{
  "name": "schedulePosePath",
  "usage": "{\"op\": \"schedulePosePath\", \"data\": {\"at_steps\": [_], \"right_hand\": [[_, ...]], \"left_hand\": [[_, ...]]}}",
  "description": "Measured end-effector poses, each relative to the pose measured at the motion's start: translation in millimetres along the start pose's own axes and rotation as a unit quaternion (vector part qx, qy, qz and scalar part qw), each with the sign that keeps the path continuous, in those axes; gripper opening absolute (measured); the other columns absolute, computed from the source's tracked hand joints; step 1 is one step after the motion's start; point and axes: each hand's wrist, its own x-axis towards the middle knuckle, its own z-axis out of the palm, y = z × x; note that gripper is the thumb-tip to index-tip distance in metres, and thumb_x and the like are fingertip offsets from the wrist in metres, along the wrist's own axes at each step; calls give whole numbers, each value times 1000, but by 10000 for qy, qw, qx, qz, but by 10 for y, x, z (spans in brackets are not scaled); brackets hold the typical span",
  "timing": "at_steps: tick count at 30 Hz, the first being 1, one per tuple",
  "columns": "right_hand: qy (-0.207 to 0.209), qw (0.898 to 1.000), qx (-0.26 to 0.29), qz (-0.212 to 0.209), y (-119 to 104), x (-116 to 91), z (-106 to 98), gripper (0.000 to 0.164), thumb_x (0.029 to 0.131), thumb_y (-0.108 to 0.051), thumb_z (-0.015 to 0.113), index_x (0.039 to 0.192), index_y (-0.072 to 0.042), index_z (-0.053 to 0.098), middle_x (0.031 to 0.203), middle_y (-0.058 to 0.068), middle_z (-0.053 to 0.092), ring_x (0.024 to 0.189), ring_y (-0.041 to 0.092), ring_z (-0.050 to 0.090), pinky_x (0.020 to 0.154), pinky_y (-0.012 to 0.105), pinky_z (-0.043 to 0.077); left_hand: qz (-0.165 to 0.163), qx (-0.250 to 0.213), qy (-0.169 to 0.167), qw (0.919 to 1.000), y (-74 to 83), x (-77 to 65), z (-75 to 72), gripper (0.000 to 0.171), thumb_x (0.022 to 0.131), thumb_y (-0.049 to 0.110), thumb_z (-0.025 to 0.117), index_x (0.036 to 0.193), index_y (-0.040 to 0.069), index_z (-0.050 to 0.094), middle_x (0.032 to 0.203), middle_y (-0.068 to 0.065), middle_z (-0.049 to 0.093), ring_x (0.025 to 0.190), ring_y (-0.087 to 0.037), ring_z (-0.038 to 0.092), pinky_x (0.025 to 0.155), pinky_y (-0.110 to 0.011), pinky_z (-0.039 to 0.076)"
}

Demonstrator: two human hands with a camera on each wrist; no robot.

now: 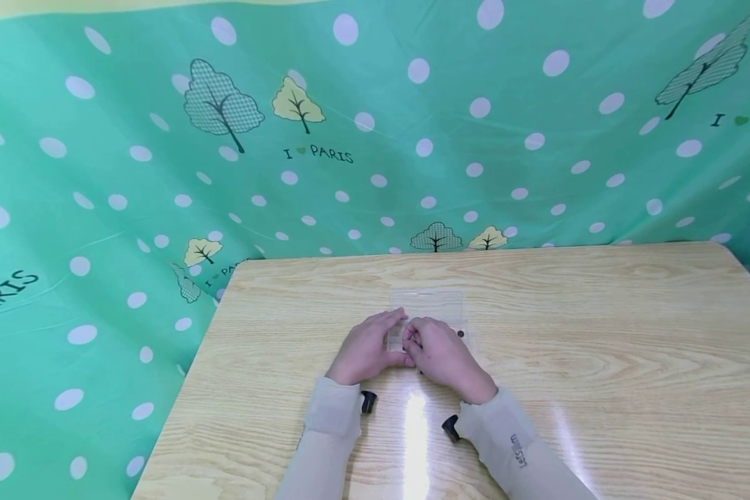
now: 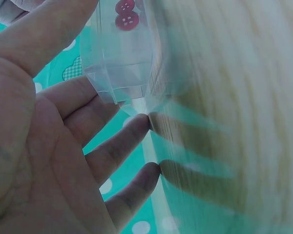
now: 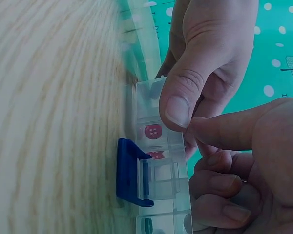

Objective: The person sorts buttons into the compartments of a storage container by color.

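A clear plastic compartment box (image 1: 395,339) stands on the table, its transparent lid (image 1: 434,298) laid back behind it. My left hand (image 1: 365,347) grips its left end, thumb along the front and fingers toward the back. My right hand (image 1: 437,351) bends over the compartments with curled fingers, its thumb tip close to the left thumb in the right wrist view. I cannot tell whether it pinches anything. Red buttons (image 3: 153,131) show through the front wall, and a green button (image 3: 147,225) lies in a compartment farther right. A blue clasp (image 3: 132,173) juts from the box's front.
The wood-grain table (image 1: 600,333) extends widely to the right and left of the box. A green dotted cloth (image 1: 381,139) hangs behind and to the left. Small black mounts (image 1: 451,428) sit at both sleeve cuffs.
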Motion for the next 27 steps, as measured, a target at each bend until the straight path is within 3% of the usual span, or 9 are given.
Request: {"op": "schedulePosePath", "data": {"at_steps": [10, 19, 27], "right_hand": [[28, 9998, 105, 192, 11, -19, -49, 4, 93, -8, 70, 92, -9, 66, 79, -6, 59, 63, 10, 51, 59, 28, 47], [49, 9990, 60, 450, 65, -58, -138, 5, 94, -12, 70, 92, -10, 66, 73, -2, 53, 61, 12, 48, 55, 27, 41], [165, 9993, 75, 331, 167, -116, -246, 4, 95, -12, 68, 92, -11, 66, 75, -1, 51, 65, 14, 46, 58, 28, 40]], "left_hand": [[-12, -25, -12, 10000, -8, 10, -5, 89, 75, 47, 84, 148, 8, 50, 153, -6, 48, 142, -29, 42, 117, -48, 34], [-185, -8, -75, 9998, -44, 8, 3, 89, 76, 46, 84, 150, 11, 48, 155, -4, 46, 142, -28, 41, 118, -47, 33], [-116, -49, -126, 9998, -83, 0, -2, 88, 79, 43, 83, 151, 10, 45, 158, -3, 40, 145, -28, 37, 120, -47, 29]]}}
